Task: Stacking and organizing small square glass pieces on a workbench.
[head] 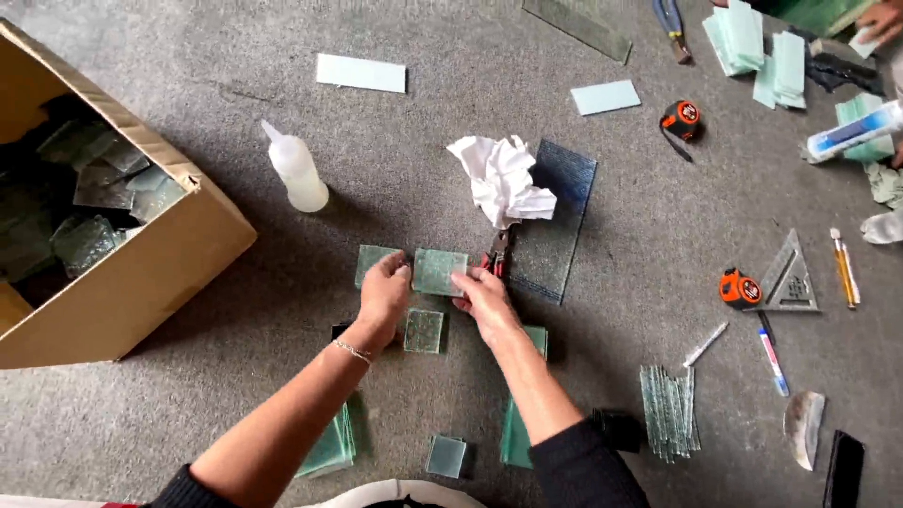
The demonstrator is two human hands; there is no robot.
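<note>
Closest to the camera, one small glass square is lying on the grey carpet, at 6 o'clock from the hands. Both arms are reaching up from the bottom. The left hand and the right hand are holding one square glass tile between them. The left fingers are curling onto its left edge, and the right fingers are pinching its right edge. This tile is sitting near the middle of the floor. One more glass tile is peeking out at 11 o'clock from the left hand, and another small glass tile is lying at 6 o'clock from the held one.

Red pliers are lying just at 1 o'clock from the right hand, under one crumpled white cloth. One dark glass sheet is lying beside them. One white squeeze bottle is lying at 11 o'clock.

One open cardboard box is sitting at 9 o'clock, and many glass pieces are piling up inside it; I cannot count them.

Two orange tape measures are lying at the right, one at 1 o'clock and one at 3 o'clock. One bundle of thin glass strips is lying at 4 o'clock.
</note>
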